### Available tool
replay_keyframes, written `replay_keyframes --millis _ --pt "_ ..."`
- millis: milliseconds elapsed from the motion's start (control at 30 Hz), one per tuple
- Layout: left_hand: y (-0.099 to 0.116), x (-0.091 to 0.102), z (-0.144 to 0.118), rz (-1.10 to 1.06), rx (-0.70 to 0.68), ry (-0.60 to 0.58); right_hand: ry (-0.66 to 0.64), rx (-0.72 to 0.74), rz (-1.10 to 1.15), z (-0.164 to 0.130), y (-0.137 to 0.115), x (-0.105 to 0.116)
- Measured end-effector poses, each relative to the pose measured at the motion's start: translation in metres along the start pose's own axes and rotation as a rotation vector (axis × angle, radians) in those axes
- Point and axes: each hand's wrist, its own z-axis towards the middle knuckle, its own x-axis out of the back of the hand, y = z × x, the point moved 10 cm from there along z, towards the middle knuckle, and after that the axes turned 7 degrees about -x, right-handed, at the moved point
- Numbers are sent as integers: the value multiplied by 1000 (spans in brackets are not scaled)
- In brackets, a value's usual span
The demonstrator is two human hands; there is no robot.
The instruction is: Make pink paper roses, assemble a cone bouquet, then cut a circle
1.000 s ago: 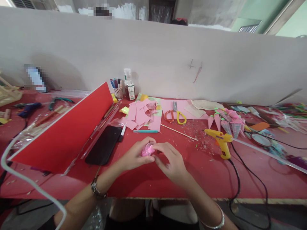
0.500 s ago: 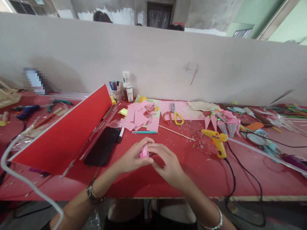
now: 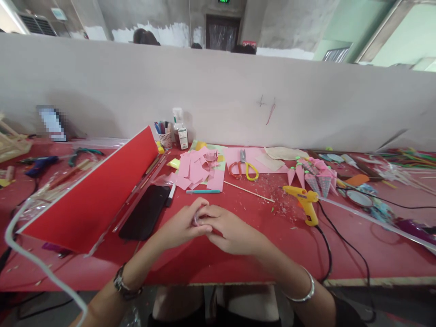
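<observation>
Both my hands meet above the near middle of the red table [image 3: 225,268]. Between them is a small, shiny, pinkish round thing [image 3: 196,218], mostly covered by my fingers; its exact kind does not show. My left hand [image 3: 182,225] curls around its left side, thumb toward me. Fingers of my right hand [image 3: 230,229] close over it from the right and touch the left fingers. Beyond the hands lie a teal pen [image 3: 203,191], a thin wooden stick [image 3: 248,191] and cut pink paper pieces [image 3: 192,170].
A black phone [image 3: 145,213] and a slanting red board [image 3: 102,195] are on the left. Scissors [image 3: 251,171] lie behind. To the right are a yellow glue gun [image 3: 306,204] with a black cord and pink paper cones [image 3: 318,175]. A pale partition [image 3: 218,91] bounds the back.
My right hand has closed further over the pink thing, hiding more of it. The camera view has tilted up slightly, so the table sits a little lower.
</observation>
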Motion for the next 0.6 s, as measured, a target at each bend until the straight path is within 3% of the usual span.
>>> replay_keyframes --millis 167,233,300,400,467,533,600 --pt "1 1 5 208 22 -120 -118 -75 -51 2 3 2" --pt "-6 12 9 317 58 -93 -109 -117 24 0 6 15" --pt "-22 30 9 509 178 -18 -30 -194 86 0 19 38" --pt "-47 49 3 853 361 23 135 -395 -47 4 60 75" --pt "-54 51 2 1023 370 20 139 -596 -295 8 99 85" --pt "-55 49 2 1119 344 30 71 -735 -466 14 133 81" --pt "-51 46 4 1159 296 54 13 -739 -490 27 154 64"
